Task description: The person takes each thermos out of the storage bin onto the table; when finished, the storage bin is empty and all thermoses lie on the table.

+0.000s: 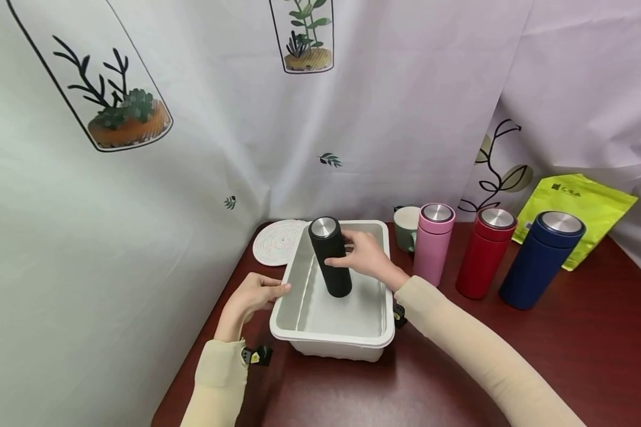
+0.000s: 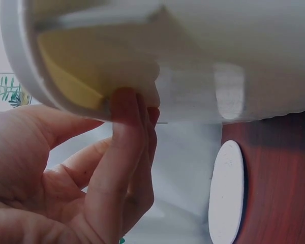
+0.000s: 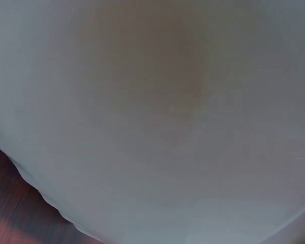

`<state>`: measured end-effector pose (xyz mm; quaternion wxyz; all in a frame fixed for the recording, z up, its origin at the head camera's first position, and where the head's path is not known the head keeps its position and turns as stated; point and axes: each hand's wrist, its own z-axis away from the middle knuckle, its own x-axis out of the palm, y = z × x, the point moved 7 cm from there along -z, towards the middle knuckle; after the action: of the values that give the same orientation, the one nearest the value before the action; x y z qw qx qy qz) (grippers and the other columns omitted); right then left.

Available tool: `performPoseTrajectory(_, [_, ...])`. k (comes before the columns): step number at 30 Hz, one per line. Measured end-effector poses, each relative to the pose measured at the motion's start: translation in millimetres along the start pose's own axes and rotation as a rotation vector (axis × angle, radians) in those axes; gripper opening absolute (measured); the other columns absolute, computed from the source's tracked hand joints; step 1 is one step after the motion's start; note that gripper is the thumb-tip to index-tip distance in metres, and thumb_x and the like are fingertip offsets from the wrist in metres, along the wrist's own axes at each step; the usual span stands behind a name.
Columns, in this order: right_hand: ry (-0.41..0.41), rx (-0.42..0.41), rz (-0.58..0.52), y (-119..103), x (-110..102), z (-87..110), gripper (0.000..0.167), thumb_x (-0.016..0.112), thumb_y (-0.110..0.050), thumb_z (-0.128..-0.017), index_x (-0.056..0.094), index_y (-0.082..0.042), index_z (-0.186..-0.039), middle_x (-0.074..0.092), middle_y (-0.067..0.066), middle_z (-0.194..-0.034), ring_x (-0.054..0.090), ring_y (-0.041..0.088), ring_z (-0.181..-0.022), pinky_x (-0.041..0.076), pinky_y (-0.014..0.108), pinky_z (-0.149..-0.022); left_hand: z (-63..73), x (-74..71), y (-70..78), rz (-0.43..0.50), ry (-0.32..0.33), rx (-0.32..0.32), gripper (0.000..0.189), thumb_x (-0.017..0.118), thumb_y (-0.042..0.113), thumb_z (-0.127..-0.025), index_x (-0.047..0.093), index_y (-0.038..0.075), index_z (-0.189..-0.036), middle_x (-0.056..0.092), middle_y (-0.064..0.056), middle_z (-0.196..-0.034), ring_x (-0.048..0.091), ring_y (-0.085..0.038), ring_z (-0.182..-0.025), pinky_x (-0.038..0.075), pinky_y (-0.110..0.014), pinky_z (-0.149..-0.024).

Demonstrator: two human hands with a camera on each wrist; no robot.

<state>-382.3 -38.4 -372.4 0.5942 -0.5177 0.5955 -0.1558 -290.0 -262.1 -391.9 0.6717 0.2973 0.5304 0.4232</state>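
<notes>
A black thermos bottle with a silver lid stands slightly tilted inside a white plastic basin. My right hand grips the bottle's upper part from the right, thumb across its front. At the basin's left side, my left hand pinches the rim. In the left wrist view, the fingers of that left hand reach up under the rim against the outer wall of the basin. The right wrist view is filled by the basin's blurred pale wall, with the right hand hidden there.
Right of the basin stand a pink thermos, a red thermos and a blue thermos. Behind them are a green mug and a lime-green bag. A round white woven mat lies at the back left of the dark red table.
</notes>
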Motion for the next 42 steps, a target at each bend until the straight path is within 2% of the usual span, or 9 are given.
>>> performPoseTrajectory(6, [0.013, 0.009, 0.001, -4.1, 2.3, 2.5, 0.056, 0.086, -0.03, -0.074, 0.066, -0.009, -0.122, 0.071, 0.009, -0.114, 0.07, 0.027, -0.102, 0.059, 0.035, -0.084, -0.6, -1.4, -4.6, 0.002, 0.01, -0.008, 0.036, 0.069, 0.015, -0.091, 0.066, -0.012, -0.115, 0.07, -0.022, -0.107, 0.069, -0.023, -0.087, 0.059, -0.045, -0.081])
performPoseTrajectory(11, [0.048, 0.021, -0.018, -2.7, -0.8, 5.4, 0.053, 0.086, -0.03, -0.074, 0.068, -0.011, -0.12, 0.072, 0.006, -0.112, 0.071, 0.025, -0.101, 0.059, 0.033, -0.085, -0.3, 0.3, -7.8, 0.003, 0.009, -0.019, 0.034, 0.069, 0.014, -0.092, 0.067, -0.011, -0.115, 0.071, -0.021, -0.105, 0.069, -0.023, -0.085, 0.06, -0.044, -0.078])
performPoseTrajectory(24, [0.112, 0.04, -0.049, -3.3, -17.4, 17.8, 0.049, 0.085, -0.032, -0.074, 0.07, -0.011, -0.115, 0.072, 0.007, -0.111, 0.07, 0.026, -0.102, 0.057, 0.039, -0.09, 1.3, 2.1, -6.9, 0.011, 0.0, -0.017, 0.035, 0.07, 0.014, -0.091, 0.067, -0.011, -0.114, 0.071, -0.021, -0.105, 0.07, -0.025, -0.087, 0.059, -0.046, -0.081])
performPoseTrajectory(30, [0.148, -0.014, -0.055, -13.3, -30.5, 22.5, 0.045, 0.086, -0.03, -0.073, 0.072, -0.009, -0.111, 0.073, 0.008, -0.108, 0.071, 0.027, -0.099, 0.058, 0.041, -0.088, 0.2, -0.4, -4.3, 0.015, -0.006, -0.007, 0.036, 0.069, 0.014, -0.091, 0.066, -0.012, -0.115, 0.07, -0.022, -0.107, 0.07, -0.025, -0.087, 0.06, -0.045, -0.08])
performPoseTrajectory(37, [0.184, -0.066, -0.061, -25.7, -44.3, 28.9, 0.04, 0.087, -0.027, -0.072, 0.073, -0.012, -0.106, 0.073, 0.003, -0.105, 0.072, 0.02, -0.095, 0.059, 0.03, -0.082, -2.5, -2.0, -2.6, 0.019, -0.009, 0.011, 0.034, 0.069, 0.014, -0.091, 0.067, -0.011, -0.113, 0.072, -0.019, -0.101, 0.069, -0.021, -0.082, 0.059, -0.046, -0.081])
performPoseTrajectory(42, [0.208, -0.111, -0.05, -38.9, -53.7, 37.0, 0.038, 0.087, -0.023, -0.071, 0.072, -0.012, -0.104, 0.073, 0.003, -0.101, 0.073, 0.019, -0.093, 0.059, 0.03, -0.082, -3.2, -2.0, -2.3, 0.02, -0.009, 0.012, 0.033, 0.069, 0.013, -0.091, 0.067, -0.012, -0.113, 0.072, -0.019, -0.098, 0.069, -0.021, -0.08, 0.059, -0.046, -0.08])
